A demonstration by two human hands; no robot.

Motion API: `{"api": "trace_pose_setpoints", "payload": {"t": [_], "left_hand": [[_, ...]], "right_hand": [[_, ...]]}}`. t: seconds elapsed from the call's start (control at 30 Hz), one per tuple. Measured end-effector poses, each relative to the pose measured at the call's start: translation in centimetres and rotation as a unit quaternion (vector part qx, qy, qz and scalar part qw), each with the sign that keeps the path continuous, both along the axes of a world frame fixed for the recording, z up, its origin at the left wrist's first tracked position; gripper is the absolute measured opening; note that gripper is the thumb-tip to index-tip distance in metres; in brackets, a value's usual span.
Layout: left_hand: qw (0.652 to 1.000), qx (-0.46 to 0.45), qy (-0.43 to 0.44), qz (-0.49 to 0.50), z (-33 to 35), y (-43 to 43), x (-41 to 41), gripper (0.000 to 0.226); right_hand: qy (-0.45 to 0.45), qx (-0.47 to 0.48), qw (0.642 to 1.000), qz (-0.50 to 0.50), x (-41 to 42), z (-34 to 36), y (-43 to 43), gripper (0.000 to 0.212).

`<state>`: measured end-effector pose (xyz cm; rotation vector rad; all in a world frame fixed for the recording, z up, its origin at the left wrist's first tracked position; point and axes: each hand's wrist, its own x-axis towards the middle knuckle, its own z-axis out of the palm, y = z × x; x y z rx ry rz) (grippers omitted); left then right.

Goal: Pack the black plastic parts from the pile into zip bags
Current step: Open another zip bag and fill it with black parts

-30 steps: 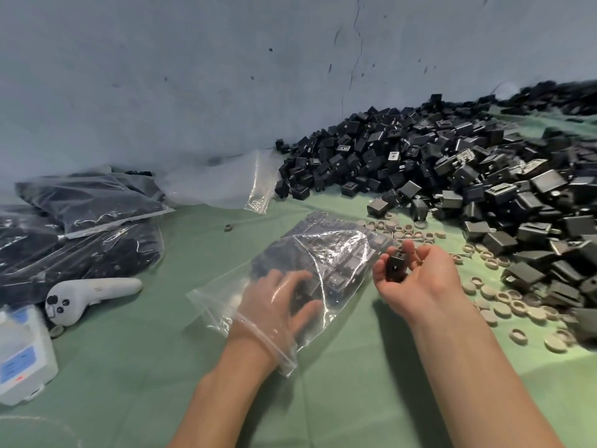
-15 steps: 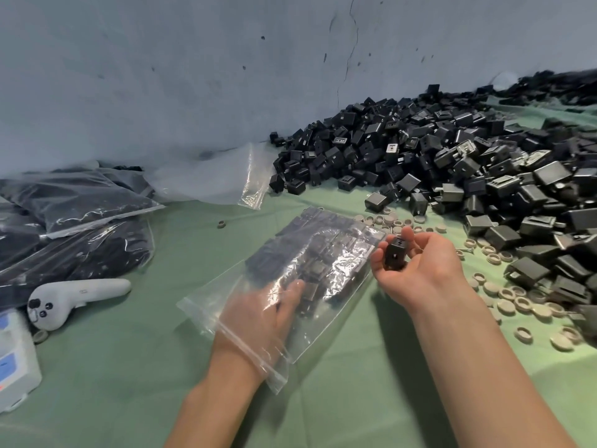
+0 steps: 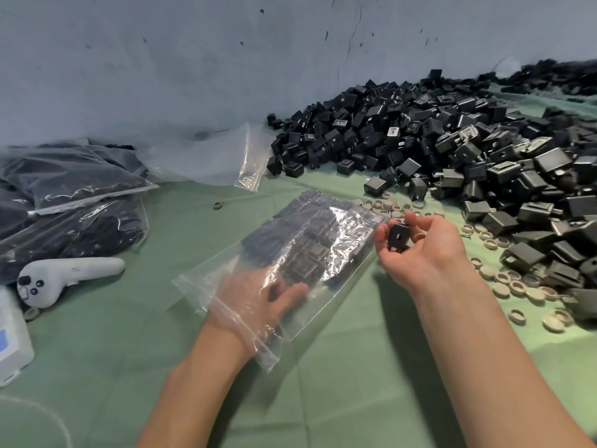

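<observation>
Clear zip bag (image 3: 200, 286) lies flat at frame centre on green cloth (image 3: 355, 399), part-filled with black parts packed in rows. Inside its mouth, left hand (image 3: 258, 295), fingers straight, tips against the parts. Just right of the bag, right hand (image 3: 426, 250) pinches one small boxy black part (image 3: 398, 237) between thumb and fingertips. Loose pile (image 3: 436, 140) fills upper right.

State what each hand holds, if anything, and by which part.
The right hand pinches one black plastic part by its outer edges, between thumb and fingers. The left hand lies open inside the zip bag, gripping nothing.
</observation>
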<state>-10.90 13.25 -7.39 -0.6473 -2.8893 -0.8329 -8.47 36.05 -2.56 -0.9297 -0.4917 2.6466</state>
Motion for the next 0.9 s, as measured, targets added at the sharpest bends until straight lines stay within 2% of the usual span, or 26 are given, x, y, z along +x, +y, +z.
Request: {"api": "trace_pose_setpoints", "payload": {"t": [0.07,0.13,0.2,0.23,0.3,0.37,0.47,0.57,0.67,0.73,0.83,0.9], "left_hand": [[0.999,0.013,-0.039,-0.011,0.4,-1.5,0.7,0.039],[0.998,0.008,-0.051,0.020,0.9,-4.2,1.6,0.028],[0.994,-0.016,0.010,0.111,1.7,-6.8,2.5,0.013],[0.985,0.002,0.046,0.166,2.2,-7.6,3.1,0.011],[0.965,0.093,0.086,0.232,3.7,-6.5,4.2,0.027],[0.965,0.131,0.125,0.190,5.9,-3.2,5.0,0.039],[0.974,0.124,0.185,0.051,9.0,3.0,3.8,0.033],[0.986,0.089,0.125,-0.058,10.3,9.9,-1.1,0.014],[0.995,-0.052,0.032,-0.085,8.6,16.9,-6.9,0.045],[0.989,-0.110,0.003,-0.095,6.7,20.5,-10.0,0.057],[0.985,-0.139,-0.018,-0.099,3.9,23.5,-13.8,0.061],[0.982,-0.163,-0.003,-0.094,2.7,24.5,-15.1,0.059]], "right_hand": [[0.003,-0.001,1.000,-0.002,-0.1,0.0,-0.1,0.010],[0.007,-0.004,1.000,-0.004,-0.2,0.0,-0.2,0.002],[0.011,-0.012,1.000,-0.010,-0.2,0.0,-0.3,0.003],[0.012,-0.017,1.000,-0.016,-0.3,0.0,-0.3,0.005],[0.009,-0.032,0.999,-0.030,-0.5,0.2,0.1,0.012],[0.015,-0.061,0.997,-0.044,-0.8,0.3,0.6,0.015],[0.040,-0.087,0.995,-0.024,-0.9,0.1,1.4,0.014],[0.044,-0.095,0.995,-0.003,-0.9,-0.2,2.3,0.021],[0.040,-0.098,0.994,-0.009,-1.1,-0.1,3.4,0.022],[0.038,-0.104,0.994,-0.014,-1.2,-0.2,4.2,0.022],[0.038,-0.111,0.993,-0.018,-1.4,-0.4,4.9,0.020],[0.039,-0.122,0.992,-0.012,-1.5,-0.6,5.1,0.019]]}}
